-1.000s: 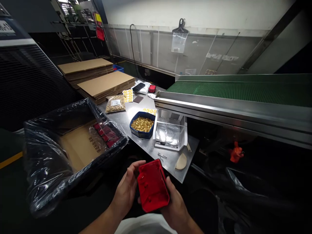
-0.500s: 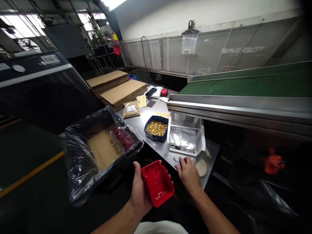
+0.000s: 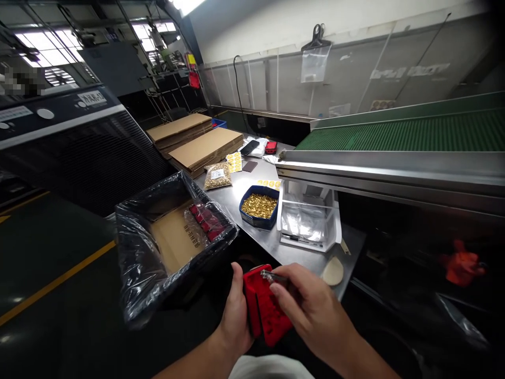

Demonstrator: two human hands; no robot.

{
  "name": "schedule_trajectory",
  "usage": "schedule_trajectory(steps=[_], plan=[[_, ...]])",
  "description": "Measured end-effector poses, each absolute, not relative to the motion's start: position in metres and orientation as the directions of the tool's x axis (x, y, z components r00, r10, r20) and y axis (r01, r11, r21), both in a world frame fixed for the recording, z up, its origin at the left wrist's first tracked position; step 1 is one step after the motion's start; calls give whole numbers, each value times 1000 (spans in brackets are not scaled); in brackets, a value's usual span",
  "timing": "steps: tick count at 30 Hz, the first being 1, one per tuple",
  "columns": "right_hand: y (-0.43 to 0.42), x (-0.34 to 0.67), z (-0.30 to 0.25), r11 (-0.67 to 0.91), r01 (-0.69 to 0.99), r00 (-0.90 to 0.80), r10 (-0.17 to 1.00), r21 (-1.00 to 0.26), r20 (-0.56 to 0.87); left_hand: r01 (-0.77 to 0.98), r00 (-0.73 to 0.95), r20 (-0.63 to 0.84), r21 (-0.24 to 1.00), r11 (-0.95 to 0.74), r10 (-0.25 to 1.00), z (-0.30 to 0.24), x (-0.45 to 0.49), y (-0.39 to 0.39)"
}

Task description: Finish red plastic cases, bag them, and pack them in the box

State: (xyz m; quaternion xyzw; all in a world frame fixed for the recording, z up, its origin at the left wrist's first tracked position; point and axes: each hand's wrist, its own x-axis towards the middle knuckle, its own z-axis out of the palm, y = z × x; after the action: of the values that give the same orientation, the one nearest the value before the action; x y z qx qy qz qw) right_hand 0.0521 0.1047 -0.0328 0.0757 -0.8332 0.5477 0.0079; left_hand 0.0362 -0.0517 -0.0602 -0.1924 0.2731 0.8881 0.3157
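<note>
My left hand (image 3: 235, 313) grips a red plastic housing (image 3: 264, 311) low in the middle of the view, its hollow side turned toward me. My right hand (image 3: 311, 308) is closed in a pinch on small metal tweezers (image 3: 271, 276), whose tips sit over the top edge of the red housing. Just beyond stands the steel table (image 3: 252, 237) with a blue tray of small brass parts (image 3: 259, 207) and a clear plastic box (image 3: 308, 221).
A plastic-lined box (image 3: 169, 245) with cardboard and red housings sits at the left. Flat cardboard stacks (image 3: 197, 142), a bag of brass parts (image 3: 217, 176) and yellow sticker sheets (image 3: 235, 161) lie further back. A green conveyor belt (image 3: 398, 137) runs on the right.
My right hand took the tweezers off the table's edge and brought them back to the red housing. The left hand has tilted the housing more upright.
</note>
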Motion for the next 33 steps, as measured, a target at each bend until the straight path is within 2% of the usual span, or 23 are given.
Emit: schedule_trajectory(steps=[4, 9, 12, 19, 23, 26, 28, 31, 33], plan=[[96, 52, -29, 508, -165, -981, -177, -845, 84, -688, -707, -525, 355, -633, 474, -58, 39, -51], [96, 48, -30, 571, -260, -951, -293, -779, 102, -728, -660, -590, 348, -591, 465, -56, 45, -54], [96, 49, -28, 610, -297, -940, -321, -735, 113, -747, -640, -601, 342, -570, 479, -54, 46, -54], [102, 51, -28, 598, -315, -918, -388, -737, 77, -782, -599, -627, 323, -533, 498, -56, 46, -54], [103, 50, -27, 597, -332, -905, -421, -730, 67, -786, -590, -660, 336, -520, 465, -56, 49, -52], [103, 53, -30, 554, -302, -924, -370, -776, 95, -765, -615, -653, 356, -537, 442, -55, 50, -51], [101, 58, -32, 521, -233, -957, -275, -821, 97, -750, -632, -635, 358, -556, 445, -55, 48, -51], [97, 65, -34, 475, -88, -991, -129, -875, 29, -736, -648, -610, 349, -580, 456, -56, 46, -52], [92, 68, -33, 446, -13, -995, -95, -895, -33, -731, -653, -610, 352, -584, 449, -57, 46, -53]])
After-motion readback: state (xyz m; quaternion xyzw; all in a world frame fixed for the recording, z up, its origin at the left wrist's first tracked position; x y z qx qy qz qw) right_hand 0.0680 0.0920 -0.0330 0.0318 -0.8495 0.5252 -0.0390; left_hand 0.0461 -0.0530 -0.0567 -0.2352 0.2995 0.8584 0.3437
